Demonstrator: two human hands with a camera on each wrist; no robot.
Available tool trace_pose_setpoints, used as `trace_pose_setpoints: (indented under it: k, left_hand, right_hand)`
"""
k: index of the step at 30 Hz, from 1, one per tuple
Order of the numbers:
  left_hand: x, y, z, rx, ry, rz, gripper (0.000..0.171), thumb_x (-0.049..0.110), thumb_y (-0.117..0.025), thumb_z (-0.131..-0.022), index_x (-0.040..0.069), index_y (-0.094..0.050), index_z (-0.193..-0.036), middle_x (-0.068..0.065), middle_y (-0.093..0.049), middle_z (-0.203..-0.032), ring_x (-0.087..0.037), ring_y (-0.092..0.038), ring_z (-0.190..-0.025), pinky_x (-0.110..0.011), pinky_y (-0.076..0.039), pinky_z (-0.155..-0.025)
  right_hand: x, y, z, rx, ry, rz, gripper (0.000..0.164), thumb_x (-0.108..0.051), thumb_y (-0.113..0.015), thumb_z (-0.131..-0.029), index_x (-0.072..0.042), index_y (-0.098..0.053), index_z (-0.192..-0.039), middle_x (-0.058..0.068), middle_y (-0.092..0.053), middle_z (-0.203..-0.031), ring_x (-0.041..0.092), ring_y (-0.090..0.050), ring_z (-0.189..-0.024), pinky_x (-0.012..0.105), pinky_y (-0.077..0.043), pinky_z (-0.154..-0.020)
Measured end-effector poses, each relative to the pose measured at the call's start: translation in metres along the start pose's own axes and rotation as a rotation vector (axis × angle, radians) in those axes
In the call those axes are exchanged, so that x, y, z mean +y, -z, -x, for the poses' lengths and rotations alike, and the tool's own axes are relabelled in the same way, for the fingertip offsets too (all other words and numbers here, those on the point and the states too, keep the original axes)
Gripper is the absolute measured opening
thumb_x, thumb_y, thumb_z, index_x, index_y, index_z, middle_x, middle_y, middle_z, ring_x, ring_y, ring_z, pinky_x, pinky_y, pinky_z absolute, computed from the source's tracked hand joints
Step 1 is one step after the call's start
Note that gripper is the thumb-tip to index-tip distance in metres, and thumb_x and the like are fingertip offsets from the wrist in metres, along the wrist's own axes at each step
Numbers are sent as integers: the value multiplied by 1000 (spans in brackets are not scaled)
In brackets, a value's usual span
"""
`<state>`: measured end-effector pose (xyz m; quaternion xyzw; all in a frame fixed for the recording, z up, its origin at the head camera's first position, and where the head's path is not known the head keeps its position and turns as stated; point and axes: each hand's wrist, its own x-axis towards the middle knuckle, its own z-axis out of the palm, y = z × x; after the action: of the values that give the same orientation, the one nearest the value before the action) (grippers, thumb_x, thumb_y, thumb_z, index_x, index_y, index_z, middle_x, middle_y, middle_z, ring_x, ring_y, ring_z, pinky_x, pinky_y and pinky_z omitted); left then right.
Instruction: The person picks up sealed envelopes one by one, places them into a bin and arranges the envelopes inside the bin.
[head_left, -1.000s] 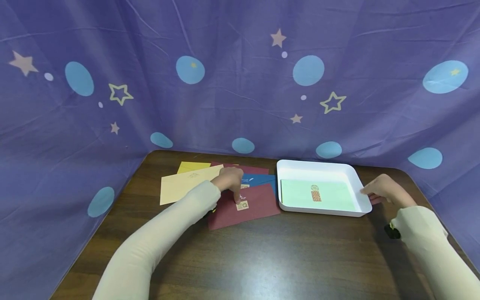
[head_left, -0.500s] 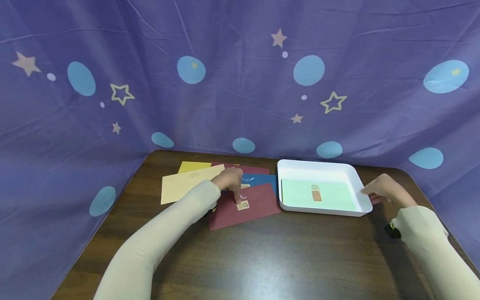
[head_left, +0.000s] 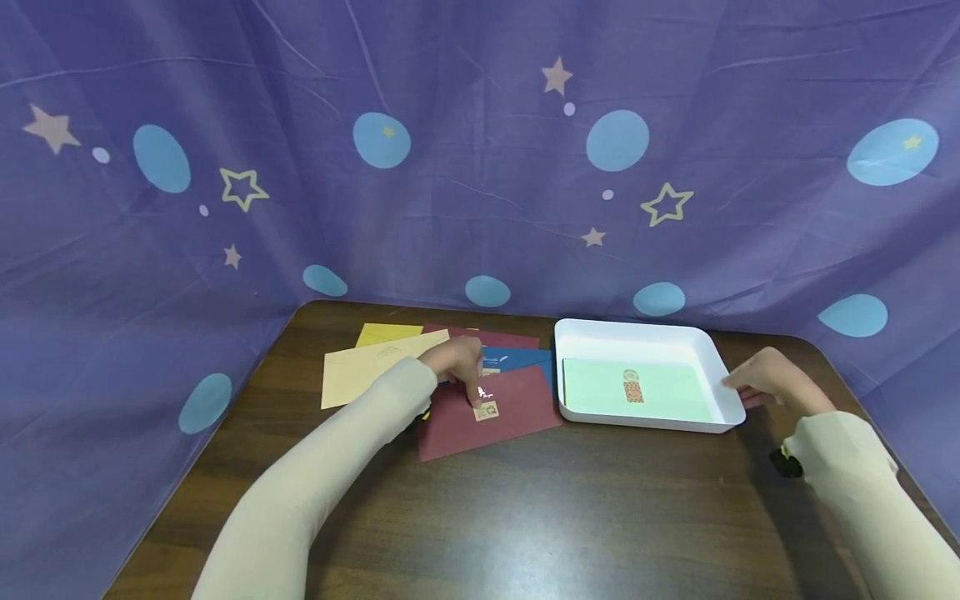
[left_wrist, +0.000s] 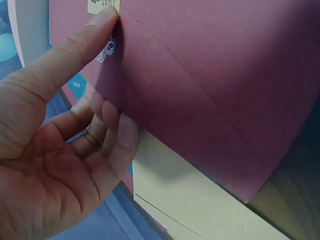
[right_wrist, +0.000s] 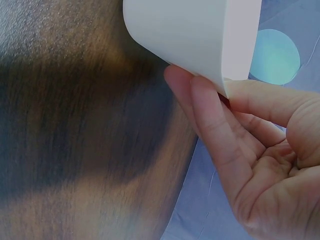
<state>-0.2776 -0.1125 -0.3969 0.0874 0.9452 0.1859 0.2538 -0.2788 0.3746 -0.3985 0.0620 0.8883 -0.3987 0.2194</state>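
Observation:
My left hand (head_left: 456,362) pinches the near maroon envelope (head_left: 517,404) at its far edge. In the left wrist view the thumb (left_wrist: 75,55) presses on the top face by a small printed label, with the other fingers at the edge, their tips partly hidden by the paper. That envelope overlaps a blue envelope (head_left: 528,359) and lies beside a cream one (head_left: 360,368). My right hand (head_left: 776,382) grips the right end of a white tray (head_left: 637,332), thumb on the rim and fingers under the outer wall. Mint green envelopes (head_left: 675,387) lie in the tray.
Behind the cream envelope, a yellow envelope (head_left: 386,333) and another maroon one (head_left: 510,340) lie partly covered. All rest on a dark wooden table (head_left: 525,517). A purple curtain (head_left: 480,208) with stars and blue spots hangs along the back and sides.
My left hand and forearm have shifted very slightly to the left. The envelopes, tray and right hand look the same.

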Motion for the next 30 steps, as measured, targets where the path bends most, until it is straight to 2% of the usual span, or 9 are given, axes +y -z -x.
trace_pose_setpoints:
  k: [4,7,12,16,19,21,26,30]
  left_hand:
    - [-2,1,-2,-35,3,53,41,8,-98,-63,6,-63,-83,-1,-57,-82,-15,-51,-72,-32,-53,-63]
    - [-2,3,-3,-65,11,112,39,1,-95,-65,6,-59,-80,-1,-53,-79,-15,-49,-72,-30,-50,-63]
    - [-3,8,-5,-74,-13,75,40,0,-92,-69,11,-53,-68,3,-46,-68,-12,-44,-68,-25,-43,-58]
    - [-6,10,-5,-80,-49,73,34,-6,-86,-71,9,-56,-69,4,-46,-67,-11,-43,-68,-23,-42,-56]
    - [-7,11,-4,-78,-71,77,21,-10,-81,-74,3,-64,-76,5,-51,-68,-10,-46,-68,-23,-46,-57]
    - [-8,12,-4,-74,-72,46,14,-8,-78,-78,1,-70,-83,6,-55,-67,-8,-50,-66,-24,-51,-59]
    - [-8,13,-4,-75,-40,44,11,-8,-73,-85,0,-73,-92,5,-58,-66,-7,-55,-62,-32,-61,-67]
    - [-9,13,-5,-66,-36,30,10,-6,-72,-87,1,-73,-93,4,-58,-69,-8,-56,-61,-32,-62,-66]
  right_hand:
    - [-1,0,0,0,-9,5,26,-2,-70,-90,21,-66,-102,1,-67,-72,14,-68,-66,35,-63,-67]
    - [-2,0,1,2,-16,5,27,-2,-70,-90,22,-65,-104,2,-67,-72,15,-68,-66,36,-63,-67]
    - [-3,1,1,0,-21,11,27,-2,-70,-90,21,-65,-103,1,-67,-72,15,-69,-66,36,-63,-67]
    - [-3,1,2,-3,-20,10,26,-3,-70,-90,20,-65,-102,1,-67,-73,15,-69,-67,37,-63,-68]
    - [-3,1,1,0,-16,19,26,-3,-70,-90,20,-65,-102,1,-67,-73,15,-69,-67,37,-63,-68]
    - [-3,0,0,4,-18,22,25,-3,-70,-90,20,-66,-101,1,-67,-73,15,-68,-67,36,-63,-67]
    - [-2,0,0,3,-29,10,26,-2,-71,-90,21,-65,-102,2,-67,-73,15,-68,-67,36,-63,-67]
    - [-3,0,0,2,-34,6,27,-2,-71,-90,21,-65,-103,2,-67,-74,15,-68,-67,35,-63,-67]
